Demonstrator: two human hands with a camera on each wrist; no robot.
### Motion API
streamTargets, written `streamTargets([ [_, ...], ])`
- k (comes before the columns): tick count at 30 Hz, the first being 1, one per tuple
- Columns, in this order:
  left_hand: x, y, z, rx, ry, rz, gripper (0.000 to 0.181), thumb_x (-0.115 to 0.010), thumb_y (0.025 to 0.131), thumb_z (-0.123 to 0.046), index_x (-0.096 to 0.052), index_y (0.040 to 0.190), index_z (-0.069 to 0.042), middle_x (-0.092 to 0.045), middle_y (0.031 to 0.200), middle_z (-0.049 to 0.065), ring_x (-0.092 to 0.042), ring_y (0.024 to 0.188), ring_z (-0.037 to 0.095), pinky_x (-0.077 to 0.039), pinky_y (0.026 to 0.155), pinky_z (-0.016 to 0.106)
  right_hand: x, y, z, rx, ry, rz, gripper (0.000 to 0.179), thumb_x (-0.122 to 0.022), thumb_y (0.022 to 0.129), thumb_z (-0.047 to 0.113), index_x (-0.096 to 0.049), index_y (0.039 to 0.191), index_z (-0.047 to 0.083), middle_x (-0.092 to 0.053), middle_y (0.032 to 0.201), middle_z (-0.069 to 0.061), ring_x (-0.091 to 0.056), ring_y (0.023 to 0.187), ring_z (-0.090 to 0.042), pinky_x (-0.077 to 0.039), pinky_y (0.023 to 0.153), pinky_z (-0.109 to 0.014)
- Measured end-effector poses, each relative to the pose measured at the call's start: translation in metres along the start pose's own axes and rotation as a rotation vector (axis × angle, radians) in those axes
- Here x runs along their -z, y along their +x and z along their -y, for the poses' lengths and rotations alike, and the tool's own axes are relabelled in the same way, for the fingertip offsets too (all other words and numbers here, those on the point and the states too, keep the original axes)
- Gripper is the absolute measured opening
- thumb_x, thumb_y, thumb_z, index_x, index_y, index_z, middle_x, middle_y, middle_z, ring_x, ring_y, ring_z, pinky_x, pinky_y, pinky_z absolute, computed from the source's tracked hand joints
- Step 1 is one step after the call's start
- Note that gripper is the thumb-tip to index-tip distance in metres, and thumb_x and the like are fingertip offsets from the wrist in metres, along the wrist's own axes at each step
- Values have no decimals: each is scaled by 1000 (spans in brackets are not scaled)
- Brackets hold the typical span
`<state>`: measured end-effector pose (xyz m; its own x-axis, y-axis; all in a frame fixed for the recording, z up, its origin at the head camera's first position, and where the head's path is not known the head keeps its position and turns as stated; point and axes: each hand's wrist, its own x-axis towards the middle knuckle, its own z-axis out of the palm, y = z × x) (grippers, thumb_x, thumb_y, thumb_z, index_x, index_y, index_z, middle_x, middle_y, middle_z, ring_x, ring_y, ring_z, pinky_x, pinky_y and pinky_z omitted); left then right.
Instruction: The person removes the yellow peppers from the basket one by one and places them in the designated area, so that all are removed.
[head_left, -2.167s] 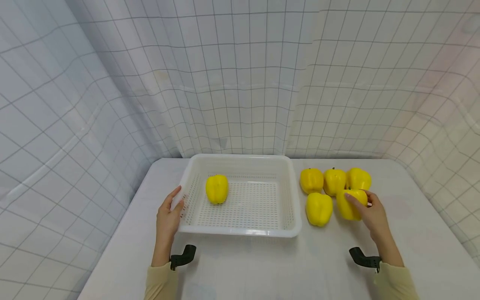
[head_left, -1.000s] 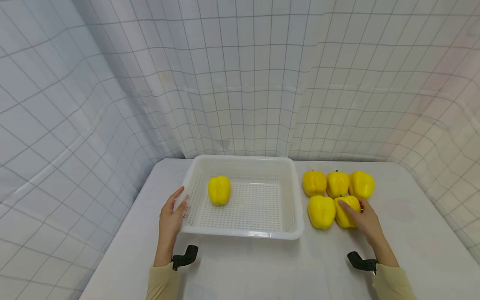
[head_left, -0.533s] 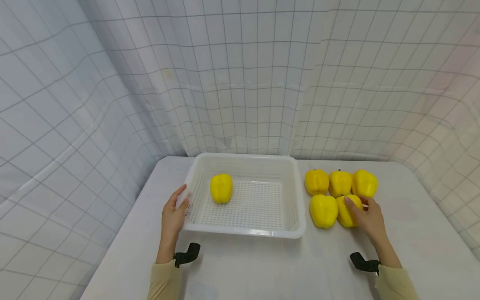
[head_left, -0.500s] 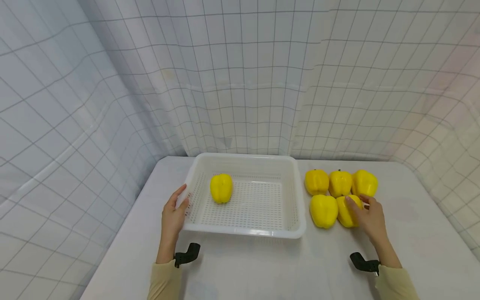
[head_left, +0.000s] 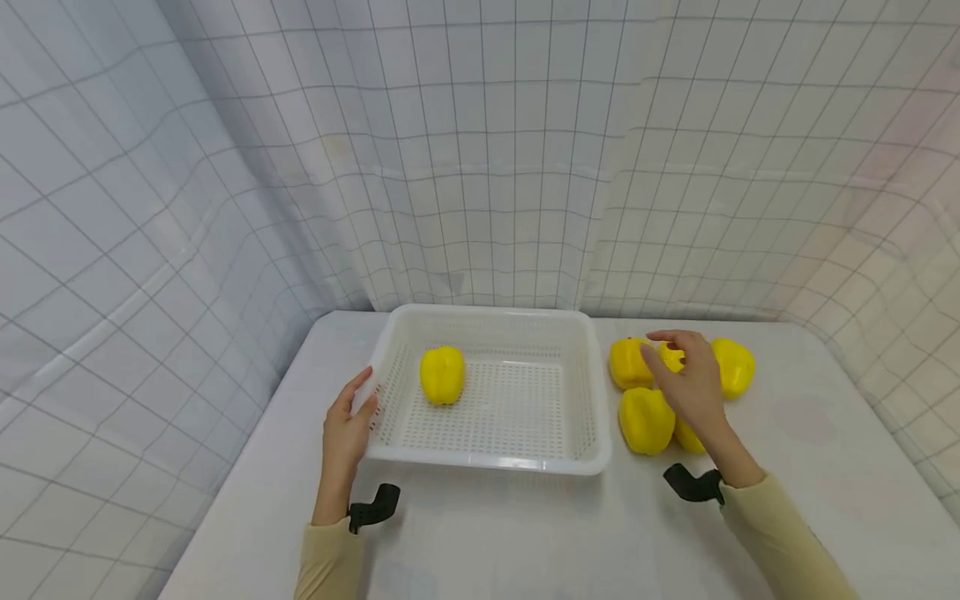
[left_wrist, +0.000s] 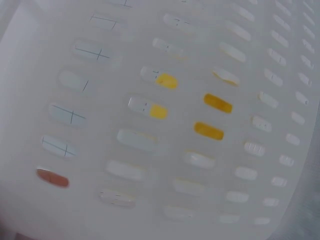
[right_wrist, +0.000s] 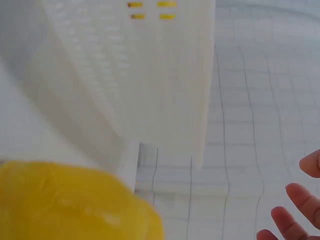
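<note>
My left hand (head_left: 347,429) rests its fingers and thumb against the left side of a white slotted plastic basket (head_left: 491,462). In the left wrist view, the basket wall (left_wrist: 165,155) fills the frame, with yellow showing through some slots. One yellow bell pepper (head_left: 442,375) lies in the basket's left part. To the right, my right hand (head_left: 692,379) hovers over a group of yellow peppers, fingers loosely bent and holding nothing. It partly hides the back-middle pepper (head_left: 670,354) and the front-right pepper (head_left: 687,437). In the right wrist view its fingertips (right_wrist: 300,197) are apart.
Around the right hand are the back-left pepper (head_left: 627,363), the back-right pepper (head_left: 736,367) and the front-left pepper (head_left: 647,421). All sit on a white table (head_left: 525,533) right of the basket. Grid-patterned curtains (head_left: 495,167) enclose the back and sides.
My right hand set a pepper down in the front row beside another, let go of it, then rose and moved left and back over the group. The left hand stays at the basket.
</note>
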<state>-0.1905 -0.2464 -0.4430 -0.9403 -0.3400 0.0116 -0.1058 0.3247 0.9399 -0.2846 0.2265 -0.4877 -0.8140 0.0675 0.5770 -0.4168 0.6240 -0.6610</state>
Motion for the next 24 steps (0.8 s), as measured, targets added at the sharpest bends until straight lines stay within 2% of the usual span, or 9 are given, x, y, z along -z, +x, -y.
streamTargets([
  [3, 0, 1, -1, -4, -11, 0, 47, -47, 99, -12, -41, 145, -15, -34, 149, 10, -38, 125, 29, -32, 101, 49, -14, 15, 41, 36, 27, 133, 25, -65, 90, 33, -69, 109, 17, -61, 111, -2, -51, 98, -25, -42, 78, -41],
  [5, 0, 2, -1, -4, -14, 1, 47, -47, 99, -12, -41, 145, -15, -34, 149, 10, -38, 124, 29, -32, 101, 49, -23, 24, 69, 69, -10, 203, 26, -64, 90, 36, -68, 108, 17, -62, 109, -1, -51, 96, -22, -43, 73, -44],
  [8, 0, 3, -1, -8, -8, 0, 47, -47, 99, -12, -41, 145, -15, -34, 149, 10, -37, 125, 29, -32, 102, 50, -27, 34, 125, 69, 4, 352, 27, -63, 92, 31, -67, 106, 8, -63, 105, -6, -54, 95, -26, -46, 75, -45],
  [11, 1, 3, -1, -10, -6, 2, 47, -47, 99, -12, -41, 145, -15, -34, 149, 11, -37, 126, 29, -31, 103, 49, -37, 44, 162, 63, -13, 481, 24, -62, 92, 29, -67, 102, 7, -65, 99, -5, -58, 91, -24, -49, 73, -40],
  [17, -3, 3, 0, -10, -10, 12, 46, -47, 99, -11, -41, 145, -15, -34, 149, 10, -37, 125, 28, -33, 100, 47, -76, 56, 179, 28, -63, 692, 27, -61, 91, 33, -67, 103, 10, -65, 94, 1, -59, 80, -16, -48, 63, -29],
  [20, -5, 3, 0, -7, -9, 21, 46, -47, 99, -11, -41, 145, -16, -35, 148, 10, -42, 119, 29, -37, 95, 45, -93, 57, 184, 26, -71, 743, 28, -63, 90, 34, -66, 104, 11, -65, 94, 0, -59, 75, -14, -47, 61, -28],
  [24, -6, 4, 0, -3, -3, 29, 47, -47, 99, -11, -41, 145, -16, -36, 147, 11, -45, 113, 30, -39, 92, 44, -112, 57, 191, 25, -78, 761, 28, -64, 89, 34, -65, 106, 11, -65, 94, -1, -58, 70, -14, -46, 60, -28],
])
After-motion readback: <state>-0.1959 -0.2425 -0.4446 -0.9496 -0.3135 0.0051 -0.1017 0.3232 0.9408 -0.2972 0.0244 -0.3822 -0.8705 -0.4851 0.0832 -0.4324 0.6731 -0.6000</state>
